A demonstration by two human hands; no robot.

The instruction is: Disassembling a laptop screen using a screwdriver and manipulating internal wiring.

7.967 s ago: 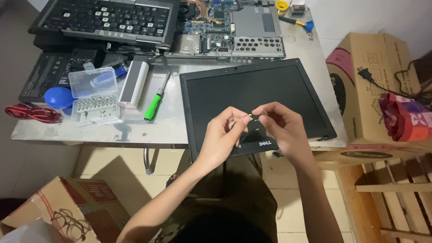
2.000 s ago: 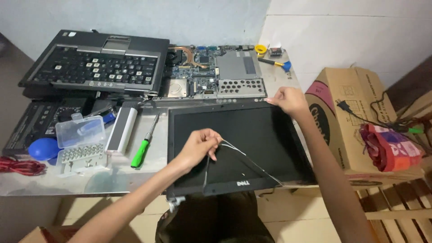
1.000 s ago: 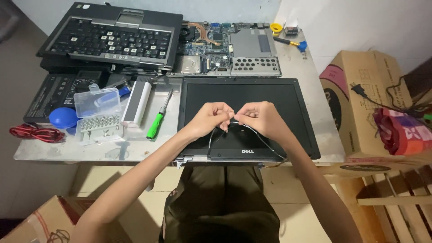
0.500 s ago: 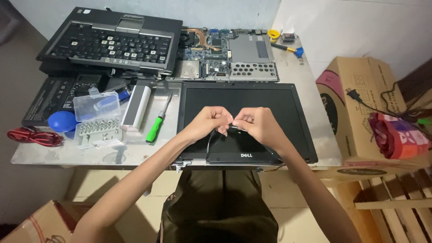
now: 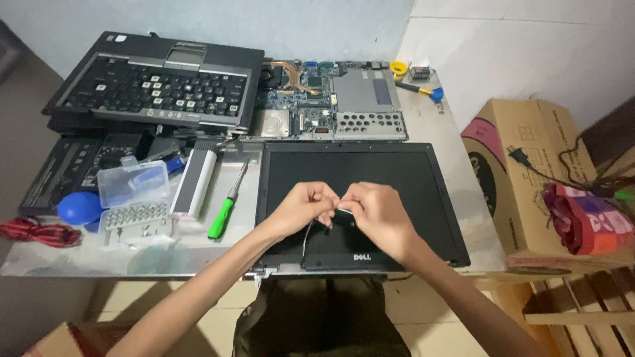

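Pinching a thin grey cable (image 5: 308,233) between them, the left hand (image 5: 303,208) and right hand (image 5: 374,213) meet, fingers closed on it, over the near half of the flat black laptop screen panel (image 5: 357,173) lying on the pale worktop (image 5: 450,142), right of a green-handled screwdriver (image 5: 223,215).

Black laptop screen panel (image 5: 360,178) on a pale grey tabletop (image 5: 456,165). Green-handled screwdriver (image 5: 222,217), white battery bar (image 5: 194,183), clear plastic box (image 5: 131,184), blue round blower (image 5: 79,208), red wires (image 5: 33,231). Blue-green motherboard (image 5: 311,99) with copper pipe (image 5: 291,71). Brown cardboard box (image 5: 529,165) with magenta print.
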